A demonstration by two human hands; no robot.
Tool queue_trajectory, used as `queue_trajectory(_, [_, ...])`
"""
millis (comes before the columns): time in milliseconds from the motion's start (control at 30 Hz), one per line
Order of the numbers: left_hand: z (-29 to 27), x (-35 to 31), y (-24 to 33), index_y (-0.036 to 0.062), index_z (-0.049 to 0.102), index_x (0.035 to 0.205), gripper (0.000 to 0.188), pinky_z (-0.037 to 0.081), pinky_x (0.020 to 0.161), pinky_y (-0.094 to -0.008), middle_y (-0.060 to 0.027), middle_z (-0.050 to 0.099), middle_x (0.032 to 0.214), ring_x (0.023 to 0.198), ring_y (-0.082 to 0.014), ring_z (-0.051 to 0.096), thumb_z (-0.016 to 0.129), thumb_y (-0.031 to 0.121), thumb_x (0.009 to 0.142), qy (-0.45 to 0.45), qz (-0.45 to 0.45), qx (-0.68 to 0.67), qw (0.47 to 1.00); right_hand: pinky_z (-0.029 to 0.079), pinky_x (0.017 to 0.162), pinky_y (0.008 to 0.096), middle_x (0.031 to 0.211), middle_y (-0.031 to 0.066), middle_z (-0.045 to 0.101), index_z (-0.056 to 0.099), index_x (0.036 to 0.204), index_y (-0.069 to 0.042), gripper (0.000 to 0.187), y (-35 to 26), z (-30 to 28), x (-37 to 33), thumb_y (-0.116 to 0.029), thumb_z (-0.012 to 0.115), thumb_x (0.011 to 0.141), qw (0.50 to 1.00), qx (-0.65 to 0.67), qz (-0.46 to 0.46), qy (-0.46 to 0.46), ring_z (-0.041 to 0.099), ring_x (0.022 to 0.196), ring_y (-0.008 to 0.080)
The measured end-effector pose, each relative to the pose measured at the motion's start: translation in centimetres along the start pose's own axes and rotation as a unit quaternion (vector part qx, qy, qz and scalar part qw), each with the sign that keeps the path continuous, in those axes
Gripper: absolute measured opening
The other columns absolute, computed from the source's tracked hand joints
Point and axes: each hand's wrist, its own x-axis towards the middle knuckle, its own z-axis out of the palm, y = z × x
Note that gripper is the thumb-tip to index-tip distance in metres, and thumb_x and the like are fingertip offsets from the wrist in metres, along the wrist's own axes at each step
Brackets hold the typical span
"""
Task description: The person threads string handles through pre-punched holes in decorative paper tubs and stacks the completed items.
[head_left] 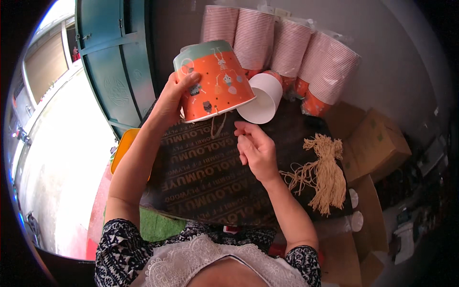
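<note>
An orange paper bucket (213, 88) with a teal band and small skeleton drawings is in my left hand (174, 98). My thumb presses its outer side; the other fingers are mostly hidden behind it. The bucket is tilted, its white rim turned downward. From that rim hangs a thin cord (218, 126). My right hand (257, 149) is apart from the bucket, just right of the cord, its fingers loosely bent and spread with nothing visible in them. A white-lined paper bucket (260, 98) lies on its side beyond that hand, mouth facing me.
Stacks of paper buckets (253, 40) in clear plastic stand at the back of the dark printed board (205, 177). A bundle of beige cords (327, 177) lies at its right. Cardboard boxes (377, 143) are farther right, a yellow chair (125, 148) and teal door (114, 71) to the left.
</note>
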Motion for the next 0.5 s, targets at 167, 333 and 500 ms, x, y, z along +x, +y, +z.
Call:
queue_trajectory(167, [1.0, -0.1, -0.5, 0.0001, 0.034, 0.131, 0.075, 0.051, 0.089, -0.0358, -0.0137, 0.053, 0.119, 0.106, -0.0209, 0.058, 0.068, 0.044, 0.081, -0.031, -0.046, 0.035, 0.998, 0.035, 0.045, 0.0192, 0.092, 0.0023, 0.048, 0.046, 0.125, 0.001, 0.045, -1.9, 1.1, 1.2, -0.023, 0.062, 0.09, 0.978, 0.204, 0.009, -0.031, 0.041, 0.053, 0.0056])
queue_trajectory(333, [2.3, -0.4, -0.7, -0.0011, 0.037, 0.127, 0.071, 0.053, 0.085, -0.0332, -0.0136, 0.055, 0.114, 0.099, -0.0187, 0.061, 0.067, 0.044, 0.081, -0.032, -0.041, 0.043, 0.998, 0.026, 0.041, 0.02, 0.066, -0.0036, 0.044, 0.056, 0.1, -0.003, 0.024, -2.1, 1.7, 1.8, -0.022, 0.065, 0.089, 0.96, 0.278, 0.013, -0.028, 0.035, 0.047, 0.0038])
queue_trajectory(500, [3.1, -0.4, -0.3, -0.0008, 0.036, 0.126, 0.066, 0.054, 0.083, -0.0335, -0.013, 0.057, 0.111, 0.097, -0.0178, 0.061, 0.07, 0.034, 0.081, -0.019, -0.04, 0.017, 0.999, 0.024, 0.04, 0.02, 0.058, -0.0057, 0.042, 0.058, 0.084, -0.005, 0.015, -1.7, 2.1, 1.7, -0.017, 0.066, 0.088, 0.962, 0.269, 0.009, 0.055, 0.033, 0.046, 0.0035])
